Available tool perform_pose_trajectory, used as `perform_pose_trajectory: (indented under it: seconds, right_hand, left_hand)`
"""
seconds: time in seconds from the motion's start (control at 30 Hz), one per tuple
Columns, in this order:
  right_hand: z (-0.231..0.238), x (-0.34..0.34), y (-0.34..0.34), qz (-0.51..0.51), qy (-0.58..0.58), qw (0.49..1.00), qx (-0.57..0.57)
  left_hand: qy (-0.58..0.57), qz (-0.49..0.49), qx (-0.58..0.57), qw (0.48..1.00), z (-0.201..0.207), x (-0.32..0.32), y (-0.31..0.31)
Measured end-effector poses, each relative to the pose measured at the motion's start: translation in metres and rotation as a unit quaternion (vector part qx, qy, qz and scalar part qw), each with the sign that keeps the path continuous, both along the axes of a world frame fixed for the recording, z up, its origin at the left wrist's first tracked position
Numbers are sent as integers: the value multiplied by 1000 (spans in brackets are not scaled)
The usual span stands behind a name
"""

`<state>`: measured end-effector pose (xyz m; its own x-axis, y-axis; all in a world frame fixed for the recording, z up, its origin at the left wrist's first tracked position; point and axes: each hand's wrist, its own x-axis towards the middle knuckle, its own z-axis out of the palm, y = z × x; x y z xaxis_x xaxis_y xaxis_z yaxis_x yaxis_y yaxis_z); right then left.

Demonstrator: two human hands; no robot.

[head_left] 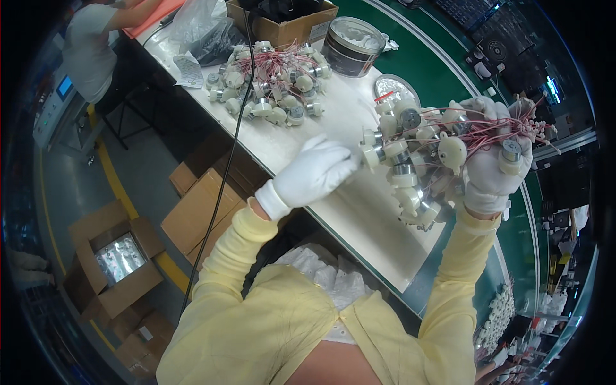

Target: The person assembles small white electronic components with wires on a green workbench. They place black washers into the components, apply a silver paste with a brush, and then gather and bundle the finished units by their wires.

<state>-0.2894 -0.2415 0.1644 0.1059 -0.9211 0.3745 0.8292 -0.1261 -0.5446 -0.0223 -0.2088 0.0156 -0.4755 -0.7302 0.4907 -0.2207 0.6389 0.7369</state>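
On the workbench [333, 147] a pile of small wired motors [269, 83] lies toward the far left, with a cardboard box [282, 22] behind it and a round tin [353, 45] to the box's right. A plastic bag [202, 29] sits left of the box. The right hand [491, 167] holds a bunch of wired motors [423, 154] above the bench's right part; the left hand [314, 173] is just left of that bunch, touching one motor. Cardboard cartons [199, 205] stand on the floor left of the bench, below its edge.

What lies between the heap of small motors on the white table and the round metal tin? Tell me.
In the head view, only bare white table separates the heap of small motors from the round metal tin.
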Motion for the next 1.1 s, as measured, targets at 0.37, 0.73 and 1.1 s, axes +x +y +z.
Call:
perform_pose_trajectory:
  seconds: [0.37, 0.73, 1.1]
  right_hand:
    - [7, 18, -6, -7, -8, 1000, 26]
    - [-85, 82, -53, -271, 303, 910, 83]
    - [-58, 64, -24, -30, 542, 840, 6]
  left_hand:
    - [634, -78, 209, 740, -13, 57, 61]
    - [545, -34, 138, 827, 13, 41, 90]
    - [450, -31, 149, 880, 18, 11, 99]
